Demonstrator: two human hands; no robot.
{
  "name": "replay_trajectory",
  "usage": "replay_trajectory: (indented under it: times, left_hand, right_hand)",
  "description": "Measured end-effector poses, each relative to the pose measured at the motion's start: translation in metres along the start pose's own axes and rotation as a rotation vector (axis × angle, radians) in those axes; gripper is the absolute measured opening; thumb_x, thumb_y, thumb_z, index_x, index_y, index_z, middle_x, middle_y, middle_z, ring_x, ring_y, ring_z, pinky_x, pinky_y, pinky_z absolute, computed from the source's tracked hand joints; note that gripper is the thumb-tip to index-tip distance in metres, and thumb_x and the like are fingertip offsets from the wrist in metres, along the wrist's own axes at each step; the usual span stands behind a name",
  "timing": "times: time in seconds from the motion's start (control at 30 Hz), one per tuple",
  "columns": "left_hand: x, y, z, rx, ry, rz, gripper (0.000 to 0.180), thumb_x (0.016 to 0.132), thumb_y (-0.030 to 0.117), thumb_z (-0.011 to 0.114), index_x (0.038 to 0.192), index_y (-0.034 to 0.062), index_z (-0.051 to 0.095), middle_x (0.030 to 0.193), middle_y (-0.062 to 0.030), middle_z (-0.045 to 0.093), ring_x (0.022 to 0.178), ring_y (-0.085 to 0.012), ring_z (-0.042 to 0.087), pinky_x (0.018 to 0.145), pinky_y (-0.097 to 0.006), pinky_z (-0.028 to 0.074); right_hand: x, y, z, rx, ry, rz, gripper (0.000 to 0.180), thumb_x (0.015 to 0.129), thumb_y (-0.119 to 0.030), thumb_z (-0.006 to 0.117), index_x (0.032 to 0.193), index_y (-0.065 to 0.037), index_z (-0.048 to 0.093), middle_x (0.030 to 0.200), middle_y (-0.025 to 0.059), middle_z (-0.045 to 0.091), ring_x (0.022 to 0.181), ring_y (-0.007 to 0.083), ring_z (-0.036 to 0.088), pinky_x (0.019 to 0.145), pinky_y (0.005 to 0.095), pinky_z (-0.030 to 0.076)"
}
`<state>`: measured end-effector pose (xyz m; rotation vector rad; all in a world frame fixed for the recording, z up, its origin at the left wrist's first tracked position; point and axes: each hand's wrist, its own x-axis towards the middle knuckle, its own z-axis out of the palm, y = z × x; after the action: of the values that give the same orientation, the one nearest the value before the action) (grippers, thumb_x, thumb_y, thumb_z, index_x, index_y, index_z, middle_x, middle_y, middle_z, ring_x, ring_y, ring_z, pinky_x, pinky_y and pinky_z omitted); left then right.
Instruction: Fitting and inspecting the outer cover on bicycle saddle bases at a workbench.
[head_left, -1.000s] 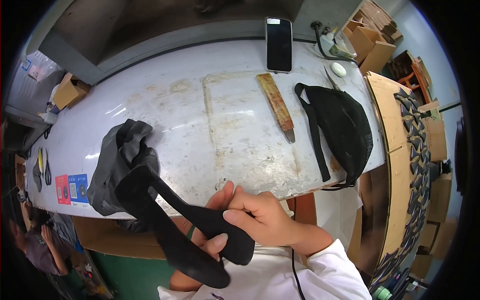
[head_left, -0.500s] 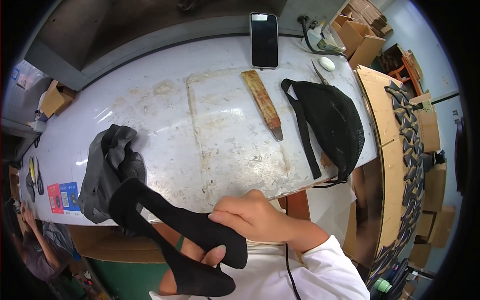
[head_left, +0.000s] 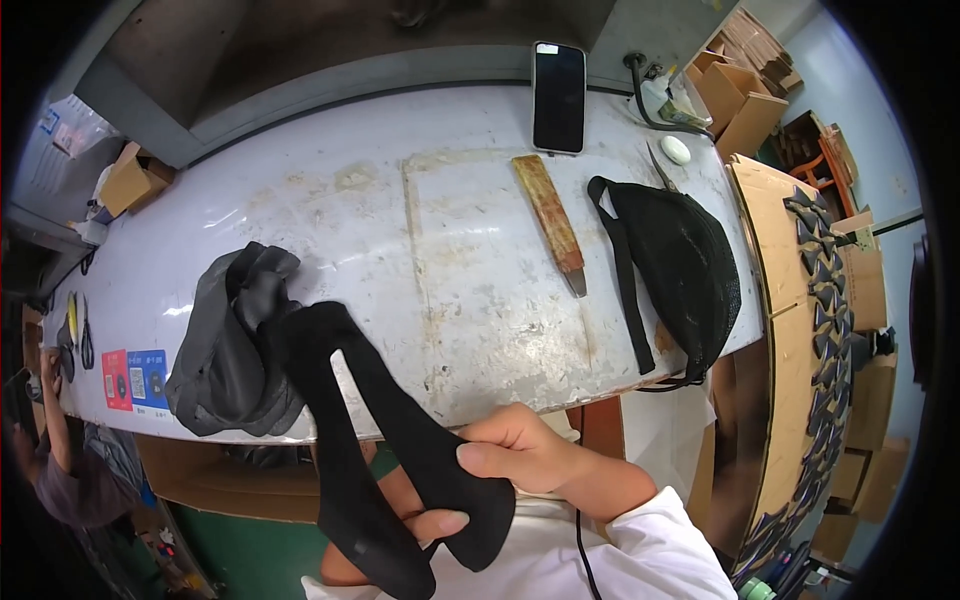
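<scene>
I hold a U-shaped black fabric piece [head_left: 340, 400] that looks like a shoe upper, its bend pointing away from me and its two wide ends toward me. My right hand [head_left: 525, 455] is closed on the right end, thumb on top. Beneath the piece, my left hand [head_left: 438, 524] is mostly covered; its thumb shows between the two ends, pinching the left one. Just past the bend, a crumpled dark grey cloth or bag [head_left: 225, 350] lies at the table's near-left edge.
On the worn white table [head_left: 470, 240] lie a taped blade tool [head_left: 548, 215], a black pouch [head_left: 680, 275], a phone [head_left: 558, 100] and a white oval object [head_left: 676, 150]. Scissors [head_left: 87, 335] rest far left, near another person's arm [head_left: 58, 410]. Black pieces line a board [head_left: 785, 380] at right.
The black piece has swung round: its bend has moved right and away from me, and its left end has shifted left. Both hands keep their hold. The whole view has shifted slightly.
</scene>
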<state>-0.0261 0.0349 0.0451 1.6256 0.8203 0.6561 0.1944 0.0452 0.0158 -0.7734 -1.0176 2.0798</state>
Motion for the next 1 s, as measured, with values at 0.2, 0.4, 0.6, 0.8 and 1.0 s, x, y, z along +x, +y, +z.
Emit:
replay_trajectory:
  times: [0.2, 0.4, 0.6, 0.8, 1.0]
  left_hand:
    - [-0.001, -0.007, 0.014, -0.617, 0.165, -0.328, 0.052, 0.084, 0.016, 0.072, 0.127, -0.0064, 0.055, 0.096, -0.0094, 0.071, 0.092, -0.0157, 0.063, 0.084, -0.031, 0.047]
    - [0.026, 0.051, 0.013, -0.380, 0.203, -0.451, 0.045, 0.091, 0.009, 0.068, 0.129, -0.0078, 0.051, 0.091, -0.0085, 0.070, 0.080, -0.0109, 0.063, 0.070, -0.025, 0.049]
    - [0.023, 0.052, 0.019, -0.470, 0.172, -0.458, 0.029, 0.091, 0.007, 0.066, 0.116, -0.0064, 0.059, 0.090, -0.0069, 0.069, 0.085, -0.0116, 0.062, 0.076, -0.026, 0.048]
    - [0.013, 0.041, 0.020, -0.553, 0.087, -0.280, 0.029, 0.091, 0.006, 0.066, 0.116, -0.0060, 0.060, 0.091, -0.0071, 0.069, 0.086, -0.0123, 0.062, 0.077, -0.027, 0.047]
    - [0.002, 0.023, 0.022, -0.615, -0.017, -0.101, 0.028, 0.091, 0.006, 0.067, 0.116, -0.0055, 0.060, 0.092, -0.0072, 0.069, 0.087, -0.0131, 0.061, 0.077, -0.027, 0.047]
  right_hand:
    - [-0.005, 0.001, 0.005, -0.021, 0.042, -0.039, 0.028, 0.101, -0.019, 0.057, 0.081, 0.001, 0.060, 0.064, -0.0026, 0.051, 0.058, 0.0041, 0.046, 0.050, 0.0234, 0.038]
    - [-0.002, -0.020, -0.001, -0.436, 0.350, -0.364, 0.031, 0.088, -0.016, 0.073, 0.070, -0.002, 0.053, 0.055, 0.0017, 0.047, 0.051, 0.0054, 0.043, 0.046, 0.0262, 0.034]
    - [-0.005, -0.018, -0.006, -0.215, 0.245, -0.372, 0.014, 0.087, -0.009, 0.075, 0.081, 0.001, 0.067, 0.065, -0.0013, 0.062, 0.055, 0.0029, 0.048, 0.048, 0.0222, 0.038]
    - [-0.008, -0.007, 0.000, 0.115, 0.062, -0.193, 0.011, 0.092, -0.011, 0.069, 0.095, 0.000, 0.068, 0.074, 0.0006, 0.065, 0.058, 0.0039, 0.054, 0.050, 0.0211, 0.041]
    - [-0.009, 0.000, -0.001, 0.104, -0.077, -0.309, 0.017, 0.096, -0.016, 0.065, 0.088, -0.001, 0.067, 0.069, -0.0022, 0.060, 0.056, 0.0041, 0.052, 0.049, 0.0215, 0.038]
